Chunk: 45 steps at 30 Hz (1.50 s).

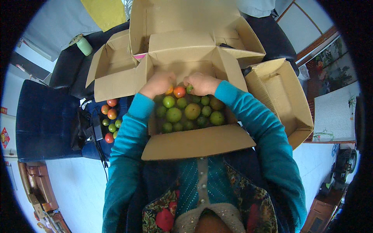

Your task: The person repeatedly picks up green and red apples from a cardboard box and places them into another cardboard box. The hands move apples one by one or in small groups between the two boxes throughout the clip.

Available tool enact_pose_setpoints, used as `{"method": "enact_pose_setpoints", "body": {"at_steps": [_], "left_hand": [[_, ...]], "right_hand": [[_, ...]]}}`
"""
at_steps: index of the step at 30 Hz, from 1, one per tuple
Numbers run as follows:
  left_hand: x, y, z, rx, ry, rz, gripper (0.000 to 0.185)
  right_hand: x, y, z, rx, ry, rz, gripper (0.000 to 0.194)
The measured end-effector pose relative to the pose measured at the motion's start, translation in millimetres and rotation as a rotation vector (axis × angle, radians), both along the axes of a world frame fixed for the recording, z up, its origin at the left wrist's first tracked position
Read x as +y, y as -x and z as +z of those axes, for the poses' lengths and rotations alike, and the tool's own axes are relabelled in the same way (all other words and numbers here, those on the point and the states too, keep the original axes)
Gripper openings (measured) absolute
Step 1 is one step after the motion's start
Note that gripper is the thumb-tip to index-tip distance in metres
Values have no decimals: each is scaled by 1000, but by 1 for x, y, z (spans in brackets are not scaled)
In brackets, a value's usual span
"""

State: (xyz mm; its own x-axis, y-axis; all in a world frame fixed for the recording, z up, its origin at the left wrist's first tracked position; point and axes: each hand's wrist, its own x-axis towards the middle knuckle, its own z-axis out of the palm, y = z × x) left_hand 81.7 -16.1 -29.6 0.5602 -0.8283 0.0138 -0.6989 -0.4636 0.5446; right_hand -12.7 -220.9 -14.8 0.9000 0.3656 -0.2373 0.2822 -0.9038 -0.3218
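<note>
An open cardboard box (198, 139) sits in front of me with its near flap folded out toward my body. Inside lie many green tomatoes (174, 114), some turning brownish-orange (192, 111). Both hands reach into its far half. My left hand (159, 83) is curled beside an orange tomato (169, 89) partly covered by it; its fingertips are blurred, so a hold on it is unclear. In the fingers of my right hand (201, 84) is a small green tomato (189, 88). Between the hands rests a red tomato (179, 92).
Red and green tomatoes (112, 114) lie on a dark blue chair (49, 122) at left, near a black adapter with cables (94, 132). Other open cardboard boxes stand at left (115, 86), behind (180, 38) and right (284, 100). A green jar (84, 46) is on the dark sofa.
</note>
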Motion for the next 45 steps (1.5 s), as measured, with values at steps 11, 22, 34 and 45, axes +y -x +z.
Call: {"method": "enact_pose_setpoints", "body": {"at_steps": [11, 22, 34, 45], "left_hand": [[1, 5, 0, -31, -187, -66, 25], [8, -20, 35, -129, -11, -131, 32], [-7, 9, 22, -155, -423, -95, 26], [-6, 12, 8, -90, -150, -130, 37]], "right_hand": [[-9, 1, -6, -156, -234, 4, 12], [-6, -1, -6, -187, -195, -141, 14], [12, 4, -2, -68, -150, 120, 36], [15, 8, 11, -124, -60, -55, 32]]}}
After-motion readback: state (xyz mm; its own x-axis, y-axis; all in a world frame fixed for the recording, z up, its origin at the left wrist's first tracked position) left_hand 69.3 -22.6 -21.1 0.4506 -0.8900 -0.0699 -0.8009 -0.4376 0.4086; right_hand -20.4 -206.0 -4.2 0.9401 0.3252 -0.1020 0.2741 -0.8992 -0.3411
